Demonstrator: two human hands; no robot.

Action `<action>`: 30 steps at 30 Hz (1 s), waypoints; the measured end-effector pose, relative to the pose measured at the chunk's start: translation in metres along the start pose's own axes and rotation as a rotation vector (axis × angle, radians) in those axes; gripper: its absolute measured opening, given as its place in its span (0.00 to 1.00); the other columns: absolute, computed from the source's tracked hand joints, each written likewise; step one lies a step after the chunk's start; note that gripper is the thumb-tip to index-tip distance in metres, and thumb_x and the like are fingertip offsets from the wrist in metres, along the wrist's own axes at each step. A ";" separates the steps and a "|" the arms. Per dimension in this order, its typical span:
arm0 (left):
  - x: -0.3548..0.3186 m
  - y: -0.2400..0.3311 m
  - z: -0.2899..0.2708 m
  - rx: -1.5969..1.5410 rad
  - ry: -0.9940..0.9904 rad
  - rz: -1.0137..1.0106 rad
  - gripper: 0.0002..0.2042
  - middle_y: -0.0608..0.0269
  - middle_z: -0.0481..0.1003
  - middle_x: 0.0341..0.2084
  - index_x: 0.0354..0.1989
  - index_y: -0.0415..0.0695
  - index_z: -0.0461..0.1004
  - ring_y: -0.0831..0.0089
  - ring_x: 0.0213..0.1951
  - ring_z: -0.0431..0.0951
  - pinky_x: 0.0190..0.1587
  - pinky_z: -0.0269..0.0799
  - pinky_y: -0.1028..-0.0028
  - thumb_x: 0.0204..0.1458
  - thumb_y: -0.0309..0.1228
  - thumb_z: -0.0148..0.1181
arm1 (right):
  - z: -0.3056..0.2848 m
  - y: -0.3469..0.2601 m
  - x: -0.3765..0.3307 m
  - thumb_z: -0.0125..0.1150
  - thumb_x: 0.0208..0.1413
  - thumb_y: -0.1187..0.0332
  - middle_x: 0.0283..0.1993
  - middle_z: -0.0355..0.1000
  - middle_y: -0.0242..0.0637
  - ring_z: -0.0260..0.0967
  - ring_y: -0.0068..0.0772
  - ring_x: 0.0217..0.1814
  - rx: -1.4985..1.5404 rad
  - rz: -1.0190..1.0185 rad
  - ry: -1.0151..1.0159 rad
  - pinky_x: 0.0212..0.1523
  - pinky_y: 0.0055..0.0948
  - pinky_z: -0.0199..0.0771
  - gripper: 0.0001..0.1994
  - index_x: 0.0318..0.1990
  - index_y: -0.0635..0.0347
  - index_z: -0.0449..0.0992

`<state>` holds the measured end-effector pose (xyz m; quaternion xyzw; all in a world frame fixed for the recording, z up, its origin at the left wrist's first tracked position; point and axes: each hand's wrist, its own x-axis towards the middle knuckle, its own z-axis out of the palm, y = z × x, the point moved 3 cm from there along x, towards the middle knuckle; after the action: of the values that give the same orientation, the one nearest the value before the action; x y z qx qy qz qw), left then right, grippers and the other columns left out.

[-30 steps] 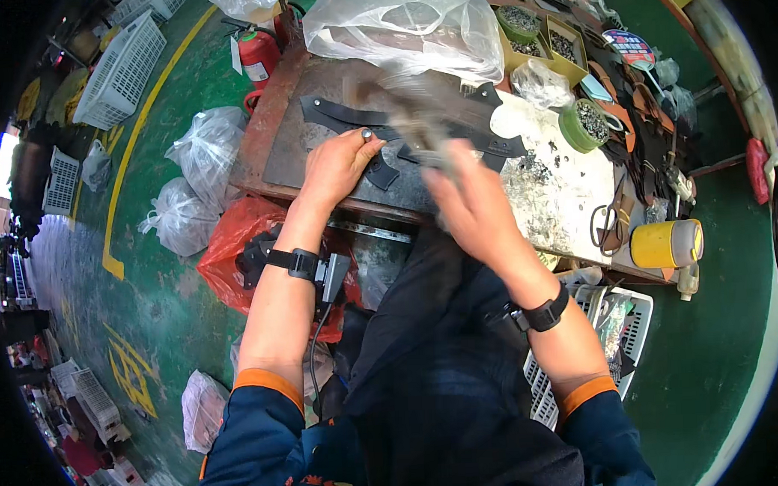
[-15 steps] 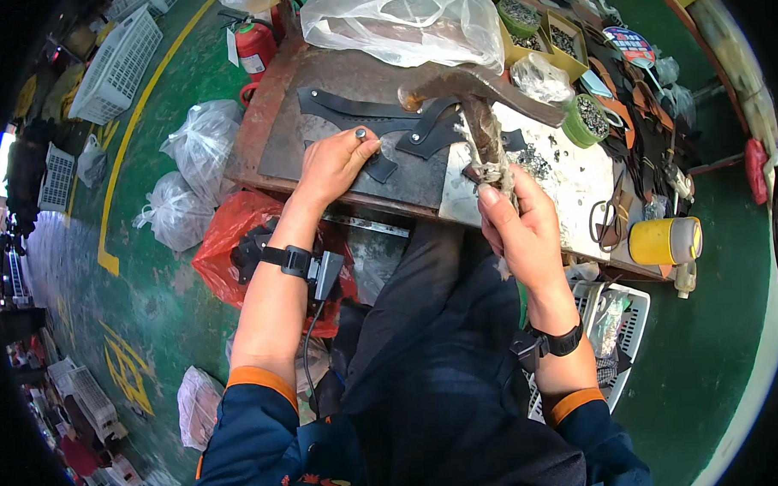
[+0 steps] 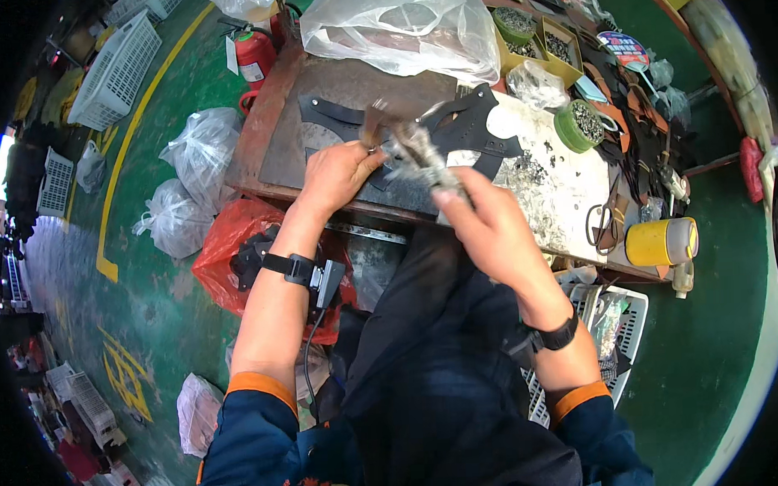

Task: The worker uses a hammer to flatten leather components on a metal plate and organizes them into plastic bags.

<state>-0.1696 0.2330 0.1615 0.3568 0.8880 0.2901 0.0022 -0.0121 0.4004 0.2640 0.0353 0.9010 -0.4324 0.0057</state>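
Note:
My left hand (image 3: 339, 174) is closed around a short metal punch (image 3: 372, 148), which stands on a black leather piece (image 3: 466, 131). My right hand (image 3: 493, 229) grips a hammer (image 3: 418, 153) by its cloth-wrapped handle. Motion smears the hammer; its head is down at the top of the punch, though I cannot tell if they touch. Beneath the work, a dark plate (image 3: 292, 152) covers the left part of the bench. The curved black leather carries a few round metal studs and is partly hidden by my hands and the hammer.
A clear plastic bag (image 3: 407, 37) lies at the bench's far edge. Green tubs of small metal parts (image 3: 580, 125), scissors (image 3: 605, 223) and a yellow container (image 3: 661, 242) are on the right. A red bag (image 3: 235, 248) sits below left; a fire extinguisher (image 3: 254, 55) stands beyond.
My right hand has swung the hammer down and leftward from its raised position to the punch. My left hand has stayed nearly in place, still holding the punch.

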 end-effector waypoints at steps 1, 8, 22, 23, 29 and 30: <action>0.001 0.000 0.000 -0.031 0.017 0.020 0.12 0.58 0.79 0.33 0.37 0.48 0.78 0.52 0.39 0.79 0.39 0.72 0.60 0.61 0.43 0.55 | -0.006 -0.003 -0.003 0.56 0.63 0.67 0.32 0.73 0.37 0.71 0.35 0.32 0.199 -0.028 0.105 0.33 0.34 0.70 0.11 0.48 0.63 0.73; 0.001 0.004 0.000 -0.093 0.082 0.004 0.12 0.59 0.79 0.33 0.35 0.47 0.78 0.53 0.38 0.79 0.39 0.72 0.62 0.61 0.42 0.55 | -0.027 0.012 0.009 0.54 0.67 0.65 0.26 0.68 0.33 0.65 0.23 0.22 0.716 -0.446 0.490 0.22 0.21 0.63 0.12 0.49 0.64 0.66; -0.007 -0.003 -0.001 -0.102 0.175 -0.011 0.13 0.59 0.79 0.29 0.31 0.45 0.79 0.55 0.33 0.80 0.34 0.73 0.63 0.59 0.41 0.57 | -0.044 -0.053 0.054 0.48 0.69 0.54 0.26 0.63 0.31 0.54 0.17 0.16 0.708 -0.588 0.462 0.15 0.19 0.52 0.20 0.54 0.64 0.69; -0.004 0.000 0.002 -0.133 0.192 0.018 0.13 0.58 0.78 0.29 0.31 0.45 0.80 0.54 0.32 0.79 0.33 0.73 0.63 0.59 0.41 0.57 | -0.035 -0.055 0.063 0.48 0.68 0.52 0.26 0.63 0.31 0.55 0.18 0.17 0.713 -0.596 0.508 0.16 0.20 0.53 0.22 0.54 0.64 0.68; 0.000 -0.003 0.002 -0.131 0.200 0.052 0.13 0.56 0.78 0.28 0.29 0.43 0.78 0.53 0.32 0.79 0.34 0.72 0.61 0.58 0.39 0.57 | 0.052 0.014 0.150 0.57 0.63 0.55 0.38 0.75 0.58 0.74 0.60 0.41 -0.020 -0.315 0.187 0.42 0.46 0.73 0.21 0.50 0.67 0.70; 0.000 -0.004 0.001 -0.127 0.203 0.050 0.13 0.56 0.78 0.28 0.29 0.43 0.78 0.53 0.32 0.79 0.34 0.72 0.61 0.58 0.39 0.57 | 0.049 0.019 0.152 0.56 0.62 0.54 0.38 0.74 0.60 0.72 0.64 0.43 -0.067 -0.247 0.142 0.42 0.48 0.72 0.21 0.49 0.67 0.70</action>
<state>-0.1718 0.2311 0.1580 0.3467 0.8543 0.3805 -0.0724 -0.1636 0.3831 0.2119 -0.0455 0.9104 -0.3961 -0.1103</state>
